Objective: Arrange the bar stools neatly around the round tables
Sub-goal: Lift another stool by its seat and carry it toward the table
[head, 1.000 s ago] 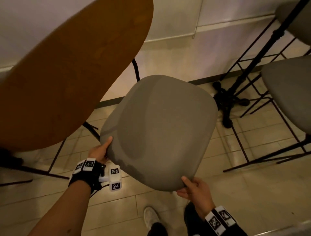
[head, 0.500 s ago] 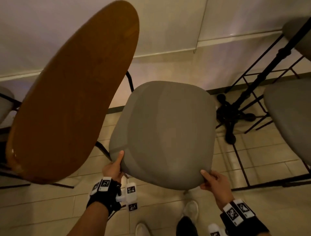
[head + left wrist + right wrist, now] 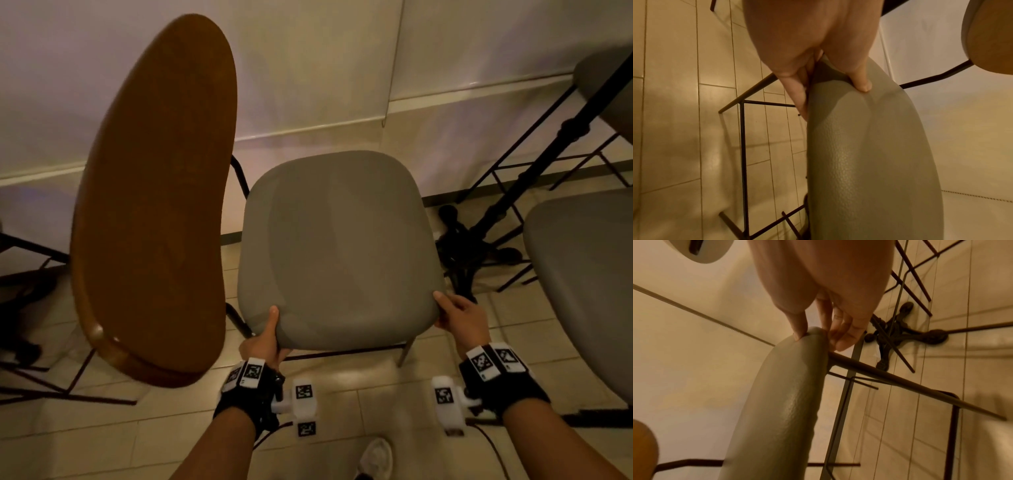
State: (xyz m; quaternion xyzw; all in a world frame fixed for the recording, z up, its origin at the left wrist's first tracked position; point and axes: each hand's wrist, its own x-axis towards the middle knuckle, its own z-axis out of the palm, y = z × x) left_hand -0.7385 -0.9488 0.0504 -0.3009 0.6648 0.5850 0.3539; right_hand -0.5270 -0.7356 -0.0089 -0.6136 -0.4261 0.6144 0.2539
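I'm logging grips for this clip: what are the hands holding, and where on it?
Both grip the grey stool seat at its near corners: left hand at one, right hand at the other, thumbs on top.

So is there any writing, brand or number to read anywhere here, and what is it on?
None: no words, brands or numbers show in any view.
The wrist tags on the black bands carry only black-and-white square code patterns, not text.
The stool, table and floor bear no label.

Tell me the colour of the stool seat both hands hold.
Grey stool seat, clearest in the head view.
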